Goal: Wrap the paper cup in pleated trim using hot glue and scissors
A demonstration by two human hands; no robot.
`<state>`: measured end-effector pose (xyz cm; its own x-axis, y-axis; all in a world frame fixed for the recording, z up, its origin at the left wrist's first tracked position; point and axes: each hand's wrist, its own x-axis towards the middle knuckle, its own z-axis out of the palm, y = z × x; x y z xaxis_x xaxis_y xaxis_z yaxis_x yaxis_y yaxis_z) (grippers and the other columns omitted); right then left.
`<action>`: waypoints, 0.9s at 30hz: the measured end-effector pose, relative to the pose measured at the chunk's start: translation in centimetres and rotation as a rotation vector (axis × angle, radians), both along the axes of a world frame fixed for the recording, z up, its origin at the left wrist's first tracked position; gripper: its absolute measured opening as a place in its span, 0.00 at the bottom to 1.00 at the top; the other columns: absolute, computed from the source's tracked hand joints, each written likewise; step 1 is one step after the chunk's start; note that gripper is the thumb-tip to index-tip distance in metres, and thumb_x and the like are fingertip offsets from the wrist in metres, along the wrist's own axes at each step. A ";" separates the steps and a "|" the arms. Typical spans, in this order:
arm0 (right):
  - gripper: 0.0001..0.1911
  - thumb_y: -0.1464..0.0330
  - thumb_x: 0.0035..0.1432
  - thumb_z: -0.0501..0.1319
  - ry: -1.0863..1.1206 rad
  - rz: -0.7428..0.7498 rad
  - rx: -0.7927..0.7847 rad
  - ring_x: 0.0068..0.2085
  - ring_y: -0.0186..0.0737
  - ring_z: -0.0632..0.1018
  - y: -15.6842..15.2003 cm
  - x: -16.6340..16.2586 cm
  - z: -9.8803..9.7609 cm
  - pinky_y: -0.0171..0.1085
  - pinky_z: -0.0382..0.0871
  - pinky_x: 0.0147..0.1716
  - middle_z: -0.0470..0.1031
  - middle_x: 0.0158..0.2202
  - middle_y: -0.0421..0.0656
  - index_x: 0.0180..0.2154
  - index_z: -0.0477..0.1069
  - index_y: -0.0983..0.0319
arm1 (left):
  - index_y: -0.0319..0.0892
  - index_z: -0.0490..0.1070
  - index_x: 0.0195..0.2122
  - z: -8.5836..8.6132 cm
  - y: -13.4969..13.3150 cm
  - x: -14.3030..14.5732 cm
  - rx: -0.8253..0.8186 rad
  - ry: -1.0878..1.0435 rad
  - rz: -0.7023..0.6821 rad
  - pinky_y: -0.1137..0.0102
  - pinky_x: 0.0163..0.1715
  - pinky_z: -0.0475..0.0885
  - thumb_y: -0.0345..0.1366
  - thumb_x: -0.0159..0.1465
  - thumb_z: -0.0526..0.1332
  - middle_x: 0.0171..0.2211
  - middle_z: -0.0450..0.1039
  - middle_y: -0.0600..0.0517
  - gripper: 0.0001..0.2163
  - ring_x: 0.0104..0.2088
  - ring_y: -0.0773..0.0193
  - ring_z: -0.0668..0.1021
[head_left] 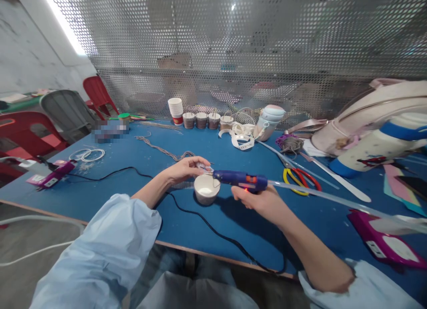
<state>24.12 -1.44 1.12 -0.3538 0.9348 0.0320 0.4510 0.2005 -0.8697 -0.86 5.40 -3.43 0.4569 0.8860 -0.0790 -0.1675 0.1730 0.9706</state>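
My right hand (263, 200) is wrapped round a dark blue hot glue gun (238, 179), a red light glowing on it. A long clear glue stick (310, 194) runs out of its back to the right. The gun's nozzle points left, close to the fingers of my left hand (187, 170). Those fingers pinch a small pale ridged strip (204, 167); its exact kind is unclear. Just below the nozzle and my left fingertips stands a white paper cup (207, 191), upright on the table. A greyish ridged length (183, 185) lies beside the cup, under my left wrist.
A black cord (213, 231) crosses the blue table (160, 144). At the back stand stacked cups (175, 110), several filled cups (201, 120) and a pale flask (269, 121). Scissors (302, 181), yarn (291, 143), a bottle (373, 144) and purple packs (387, 242) lie right. Twine (163, 152) lies left.
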 end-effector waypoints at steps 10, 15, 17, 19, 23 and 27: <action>0.22 0.52 0.56 0.54 -0.043 -0.361 0.081 0.27 0.39 0.75 6.4 3.2 -3.3 0.36 0.66 0.25 0.78 0.32 0.47 0.33 0.75 0.63 | 0.39 0.77 0.39 0.5 -0.4 -0.8 0.090 0.052 0.040 0.72 0.32 0.70 0.32 0.48 0.72 0.40 0.77 0.46 0.16 0.33 0.65 0.77; 0.21 0.56 0.55 0.57 -0.317 -0.384 0.075 0.41 0.53 0.78 7.8 3.3 -4.9 0.43 0.67 0.36 0.79 0.38 0.52 0.41 0.77 0.63 | 0.38 0.78 0.33 1.0 -1.3 -1.1 0.171 0.030 0.202 0.69 0.34 0.71 0.37 0.49 0.71 0.33 0.78 0.47 0.13 0.30 0.65 0.77; 0.22 0.55 0.57 0.55 -0.397 -0.361 0.092 0.46 0.55 0.77 7.7 3.2 -4.7 0.44 0.67 0.40 0.78 0.43 0.53 0.44 0.76 0.63 | 0.38 0.77 0.31 1.4 -1.9 -1.0 0.197 0.039 0.280 0.69 0.34 0.71 0.37 0.48 0.71 0.29 0.77 0.49 0.11 0.30 0.65 0.76; 0.21 0.56 0.58 0.55 -0.456 -0.317 0.126 0.48 0.54 0.76 7.3 3.4 -4.1 0.42 0.66 0.42 0.78 0.46 0.52 0.46 0.75 0.61 | 0.39 0.77 0.29 1.6 -2.5 -1.0 0.222 0.045 0.335 0.69 0.34 0.71 0.37 0.48 0.71 0.28 0.76 0.51 0.10 0.30 0.66 0.76; 0.20 0.53 0.55 0.58 -0.585 -0.320 0.175 0.43 0.54 0.77 5.2 4.5 -2.7 0.40 0.66 0.37 0.79 0.40 0.53 0.35 0.76 0.63 | 0.41 0.76 0.29 1.6 -3.5 -1.2 0.245 0.057 0.399 0.71 0.34 0.70 0.35 0.49 0.70 0.26 0.74 0.55 0.07 0.28 0.69 0.74; 0.18 0.54 0.56 0.58 -0.761 -0.353 0.193 0.35 0.53 0.77 1.4 5.2 -0.9 0.40 0.62 0.30 0.77 0.28 0.50 0.23 0.70 0.60 | 0.41 0.74 0.28 1.4 -4.6 -1.5 0.230 0.048 0.444 0.72 0.33 0.70 0.33 0.50 0.69 0.25 0.74 0.55 0.06 0.27 0.70 0.75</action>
